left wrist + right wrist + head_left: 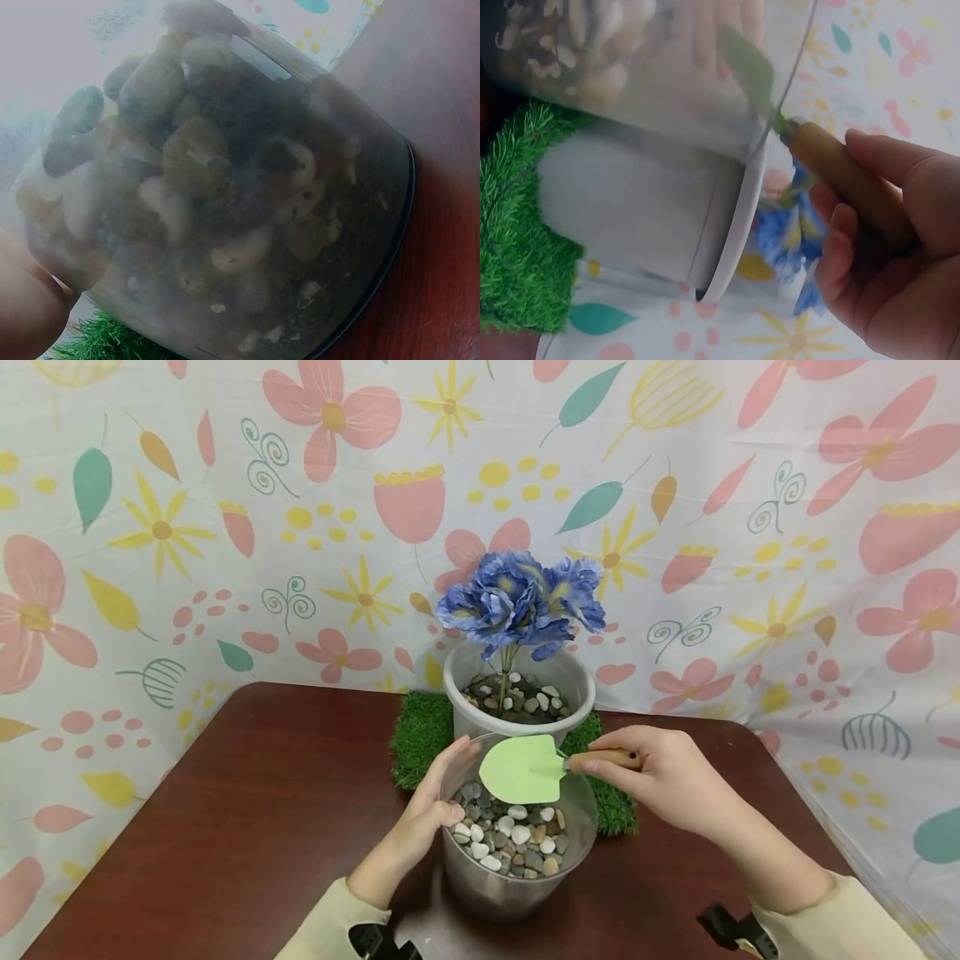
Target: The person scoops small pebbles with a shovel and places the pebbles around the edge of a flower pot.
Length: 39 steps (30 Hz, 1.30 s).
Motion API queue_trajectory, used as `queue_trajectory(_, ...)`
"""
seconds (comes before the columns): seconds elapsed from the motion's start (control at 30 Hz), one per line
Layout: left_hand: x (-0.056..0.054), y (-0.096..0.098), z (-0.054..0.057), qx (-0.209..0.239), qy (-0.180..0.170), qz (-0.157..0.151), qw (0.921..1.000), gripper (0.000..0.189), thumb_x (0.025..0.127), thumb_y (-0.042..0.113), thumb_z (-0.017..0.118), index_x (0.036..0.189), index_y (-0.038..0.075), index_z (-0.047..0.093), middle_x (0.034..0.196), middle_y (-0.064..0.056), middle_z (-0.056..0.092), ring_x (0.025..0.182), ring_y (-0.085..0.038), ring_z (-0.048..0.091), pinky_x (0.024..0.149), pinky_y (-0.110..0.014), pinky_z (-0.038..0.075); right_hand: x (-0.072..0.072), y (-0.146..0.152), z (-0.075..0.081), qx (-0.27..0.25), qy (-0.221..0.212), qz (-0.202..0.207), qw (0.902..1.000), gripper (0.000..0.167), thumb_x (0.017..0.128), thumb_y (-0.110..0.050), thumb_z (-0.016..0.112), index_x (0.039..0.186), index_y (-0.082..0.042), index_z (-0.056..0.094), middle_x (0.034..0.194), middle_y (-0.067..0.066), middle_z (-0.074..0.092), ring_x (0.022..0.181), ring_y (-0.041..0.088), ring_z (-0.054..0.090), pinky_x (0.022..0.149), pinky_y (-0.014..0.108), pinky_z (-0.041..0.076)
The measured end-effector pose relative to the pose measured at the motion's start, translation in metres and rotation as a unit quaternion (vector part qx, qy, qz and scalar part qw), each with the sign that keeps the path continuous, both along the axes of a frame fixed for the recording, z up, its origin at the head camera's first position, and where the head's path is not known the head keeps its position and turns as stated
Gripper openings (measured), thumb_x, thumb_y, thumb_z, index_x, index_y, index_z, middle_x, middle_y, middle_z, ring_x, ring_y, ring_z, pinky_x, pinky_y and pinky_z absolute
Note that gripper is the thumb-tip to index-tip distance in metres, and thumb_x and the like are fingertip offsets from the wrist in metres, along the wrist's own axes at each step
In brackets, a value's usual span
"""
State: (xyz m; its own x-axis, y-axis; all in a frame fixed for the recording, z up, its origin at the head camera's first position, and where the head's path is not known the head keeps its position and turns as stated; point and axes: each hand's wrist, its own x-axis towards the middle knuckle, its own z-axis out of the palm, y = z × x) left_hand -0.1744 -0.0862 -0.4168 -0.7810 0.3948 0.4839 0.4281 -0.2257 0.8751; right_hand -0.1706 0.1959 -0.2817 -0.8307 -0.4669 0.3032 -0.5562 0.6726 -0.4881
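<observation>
My right hand [667, 772] holds a small trowel by its wooden handle [847, 176]. The trowel's light green blade [521, 770] lies over the mouth of a clear plastic bucket [498, 893], pointing left. Inside the bucket are white, grey and brown pebbles [517, 835]; darker material shows through the wall in the left wrist view. My left hand [416, 822] grips the bucket at its left side, thumb at the rim and fingers along the wall. Just behind stands a white pot [463, 720] with blue flowers [517, 602] and pebbles around their stems.
A green artificial grass mat [420, 739] lies under the white pot, behind the bucket. Everything stands on a dark reddish-brown table [285, 810]. A patterned cloth [225, 527] with flowers and leaves hangs behind the table and along its sides.
</observation>
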Motion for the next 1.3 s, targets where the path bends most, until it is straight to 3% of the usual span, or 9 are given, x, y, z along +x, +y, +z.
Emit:
queue_trajectory(0.27,0.000,0.000,0.001,-0.002,0.003,0.005,1.0000,0.081,0.075,0.010,0.043,0.149,0.000,0.013,0.149,-0.032,0.023,0.139,-0.045,0.022,0.112,-0.028,0.023,0.002,-0.020,-0.002,0.085,0.109,0.003,0.9904,0.007,0.082,-0.032,0.070,0.088,-0.031,0.071,0.076,-0.026,0.065,0.067,-0.009,0.055,0.060,0.019,0.045)
queue_trajectory(0.4,0.000,0.000,0.001,-0.002,0.000,0.003,1.0000,0.081,0.076,0.013,0.045,0.149,0.000,0.013,0.149,-0.031,0.023,0.138,-0.046,0.023,0.112,-0.046,0.021,0.005,-0.027,-0.003,0.127,0.152,-0.011,0.9802,0.006,0.080,-0.034,0.072,0.084,-0.030,0.071,0.072,-0.024,0.058,0.063,-0.005,0.049,0.058,0.021,0.043)
queue_trajectory(0.57,0.000,0.000,0.002,-0.001,-0.012,-0.003,0.9999,0.083,0.075,0.015,0.045,0.150,0.001,0.012,0.151,-0.029,0.022,0.139,-0.047,0.020,0.108,-0.063,0.016,0.006,-0.032,-0.007,0.135,0.196,0.010,0.9712,0.011,0.076,-0.030,0.076,0.085,-0.023,0.073,0.074,-0.015,0.060,0.065,-0.001,0.052,0.056,0.020,0.044)
queue_trajectory(0.77,-0.002,-0.001,0.001,-0.002,-0.017,-0.003,0.9998,0.082,0.077,0.015,0.045,0.150,0.003,0.012,0.152,-0.027,0.022,0.140,-0.046,0.018,0.108,-0.065,0.012,0.006,-0.030,-0.011,0.108,0.152,0.031,0.9820,0.007,0.078,-0.027,0.074,0.084,-0.025,0.072,0.072,-0.020,0.058,0.064,-0.005,0.047,0.056,0.017,0.041)
queue_trajectory(0.9,-0.002,0.000,0.001,0.001,-0.012,-0.004,0.9999,0.082,0.076,0.013,0.046,0.150,0.002,0.012,0.152,-0.028,0.022,0.141,-0.044,0.018,0.109,-0.062,0.014,0.009,-0.030,-0.017,0.095,0.141,0.055,0.9840,0.007,0.079,-0.025,0.074,0.085,-0.022,0.072,0.074,-0.019,0.060,0.065,-0.006,0.048,0.057,0.017,0.041)
queue_trajectory(1.03,-0.002,0.001,0.003,0.003,-0.004,-0.003,1.0000,0.084,0.075,0.013,0.047,0.150,0.000,0.012,0.151,-0.029,0.022,0.140,-0.045,0.019,0.114,-0.044,0.020,0.010,-0.032,-0.023,0.086,0.143,0.079,0.9827,0.007,0.080,-0.025,0.072,0.086,-0.021,0.072,0.075,-0.018,0.060,0.065,-0.007,0.048,0.058,0.015,0.042)
queue_trajectory(1.17,-0.002,0.000,0.004,0.004,-0.008,0.001,1.0000,0.084,0.074,0.013,0.047,0.149,-0.001,0.011,0.151,-0.029,0.022,0.139,-0.045,0.019,0.107,-0.029,0.030,0.011,-0.030,-0.024,0.061,0.113,0.084,0.9882,0.006,0.082,-0.023,0.071,0.087,-0.021,0.072,0.074,-0.019,0.059,0.064,-0.007,0.047,0.057,0.015,0.042)
queue_trajectory(1.3,-0.002,-0.001,0.003,-0.006,-0.011,0.005,0.9999,0.084,0.074,0.012,0.047,0.149,-0.002,0.012,0.151,-0.029,0.023,0.139,-0.045,0.021,0.108,-0.044,0.029,0.014,-0.022,-0.021,0.019,0.047,0.097,0.9940,0.007,0.083,-0.022,0.070,0.090,-0.022,0.071,0.075,-0.019,0.062,0.061,-0.005,0.048,0.053,0.017,0.042)
